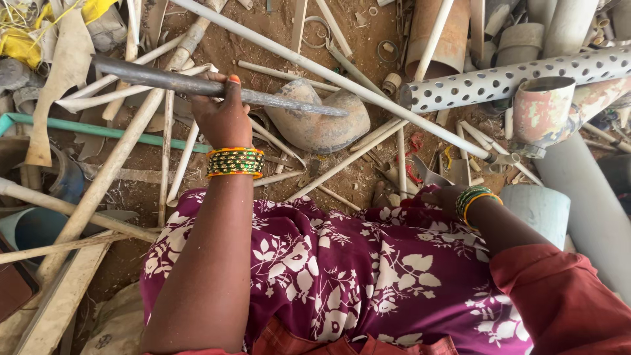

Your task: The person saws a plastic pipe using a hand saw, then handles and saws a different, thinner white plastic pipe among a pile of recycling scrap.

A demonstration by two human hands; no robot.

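My left hand (pixel 222 112) is closed around a dark grey pipe (pixel 289 102) that runs level from the upper left to the middle, above the heap. Green and orange bangles (pixel 234 162) sit on that wrist. My right hand (pixel 442 195) rests low at the right, mostly hidden behind my purple flowered cloth (pixel 342 263), its fingers down among small scraps by a grey metal piece (pixel 430 174); whether it grips anything cannot be made out. Green and orange bangles (pixel 474 198) ring that wrist too.
Reddish dirt ground is strewn with white pipes. A long white pipe (pixel 368 89) crosses diagonally. A grey pipe elbow (pixel 322 121) lies at centre, a perforated white pipe (pixel 513 79) at upper right, a wide grey pipe (pixel 591 204) at right, a teal strip (pixel 92 128) at left.
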